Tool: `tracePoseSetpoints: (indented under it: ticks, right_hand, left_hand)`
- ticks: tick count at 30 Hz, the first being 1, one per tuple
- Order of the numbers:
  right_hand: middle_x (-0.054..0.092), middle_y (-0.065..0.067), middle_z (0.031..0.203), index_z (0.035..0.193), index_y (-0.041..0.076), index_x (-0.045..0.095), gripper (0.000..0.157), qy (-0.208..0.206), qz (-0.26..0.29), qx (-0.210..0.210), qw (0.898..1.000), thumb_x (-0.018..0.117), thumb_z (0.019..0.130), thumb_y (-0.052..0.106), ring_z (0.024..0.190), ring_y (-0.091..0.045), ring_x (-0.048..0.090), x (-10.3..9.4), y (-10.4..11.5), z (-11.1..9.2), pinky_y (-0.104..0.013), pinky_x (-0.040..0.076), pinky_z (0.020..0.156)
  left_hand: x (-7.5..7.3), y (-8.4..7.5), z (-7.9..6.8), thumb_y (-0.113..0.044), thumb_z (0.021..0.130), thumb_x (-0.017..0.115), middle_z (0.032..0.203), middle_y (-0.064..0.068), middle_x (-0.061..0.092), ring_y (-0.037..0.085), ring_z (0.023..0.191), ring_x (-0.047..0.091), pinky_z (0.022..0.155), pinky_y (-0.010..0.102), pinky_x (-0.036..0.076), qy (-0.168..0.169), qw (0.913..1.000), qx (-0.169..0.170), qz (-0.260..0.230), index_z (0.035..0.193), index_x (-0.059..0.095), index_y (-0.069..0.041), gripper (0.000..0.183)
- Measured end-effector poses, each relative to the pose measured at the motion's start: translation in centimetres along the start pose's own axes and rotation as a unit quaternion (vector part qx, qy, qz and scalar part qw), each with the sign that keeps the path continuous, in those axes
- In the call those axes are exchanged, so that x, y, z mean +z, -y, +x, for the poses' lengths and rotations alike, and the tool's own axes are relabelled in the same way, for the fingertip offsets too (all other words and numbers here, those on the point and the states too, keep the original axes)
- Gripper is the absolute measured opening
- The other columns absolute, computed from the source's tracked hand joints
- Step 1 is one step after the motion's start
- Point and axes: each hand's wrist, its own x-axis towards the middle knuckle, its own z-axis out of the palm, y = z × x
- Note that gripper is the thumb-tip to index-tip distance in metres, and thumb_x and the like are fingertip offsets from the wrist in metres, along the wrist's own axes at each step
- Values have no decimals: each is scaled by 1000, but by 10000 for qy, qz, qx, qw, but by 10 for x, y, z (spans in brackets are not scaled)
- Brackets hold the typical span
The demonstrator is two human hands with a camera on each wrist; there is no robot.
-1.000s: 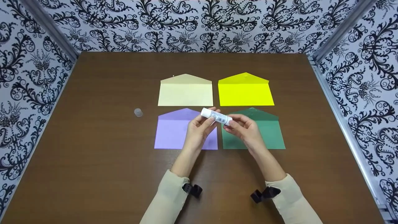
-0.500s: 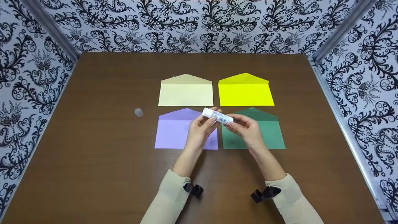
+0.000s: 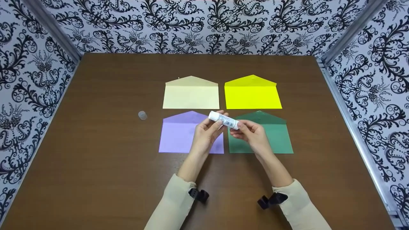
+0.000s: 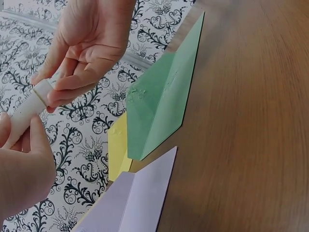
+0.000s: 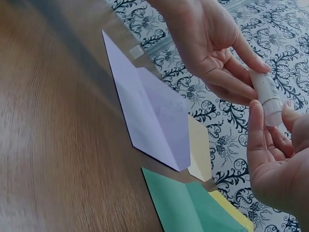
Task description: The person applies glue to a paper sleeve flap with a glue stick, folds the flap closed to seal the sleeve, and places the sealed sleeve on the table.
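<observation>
A white glue stick (image 3: 223, 120) is held between both hands above the table, tilted, its end at the left hand raised higher. My left hand (image 3: 204, 132) grips its barrel with thumb and fingers. At the lower end, my right hand (image 3: 254, 135) pinches the base between thumb and fingers, as the right wrist view of the glue stick (image 5: 266, 94) also shows. Beneath the hands lie a purple envelope (image 3: 175, 137) and a green envelope (image 3: 279, 137), flaps unfolded. A small translucent cap (image 3: 142, 115) lies on the table to the left.
Behind these two lie a cream envelope (image 3: 191, 97) and a yellow envelope (image 3: 253, 97), flaps also unfolded and pointing away. The brown table (image 3: 96, 175) is bordered by patterned walls (image 3: 204, 25) at the back and sides.
My right thumb and fingers have shifted slightly around the glue stick's base. The left hand with the barrel has drifted a little to the right. The envelopes and cap stay in place.
</observation>
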Motion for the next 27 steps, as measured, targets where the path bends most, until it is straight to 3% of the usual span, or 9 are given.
tracePoseSetpoints:
  ticks: [5,9,18,27]
  right_hand:
    - [69,-5,107,126,-7,57,35,4,246,-386,9990,65,92,-4,94,-18,71,2,-2,-1,-29,61,87]
    - [70,-5,106,123,-10,58,36,-141,276,-485,9983,67,88,-11,92,-17,70,4,-1,-1,-28,61,86]
    - [74,-2,92,125,-9,59,34,-220,22,178,9996,65,95,6,84,-19,75,1,1,-2,-30,62,82]
    - [72,-3,88,118,-8,61,29,-62,-127,252,9996,59,101,16,78,-15,72,1,-2,-1,-26,63,79]
  left_hand:
    - [1,-1,0,3,98,54,136,20,63,18,121,65,103,35,53,-30,10000,9,-9,139,50,10,41]
    - [1,-1,1,3,98,54,135,19,64,17,120,66,103,36,53,-35,10000,-10,23,138,51,9,41]
    - [1,-1,-2,3,99,54,136,21,62,17,121,65,106,39,50,16,10000,18,61,138,51,9,40]
    - [0,1,-3,3,98,54,131,17,66,14,116,67,111,47,43,79,9999,58,50,137,52,9,40]
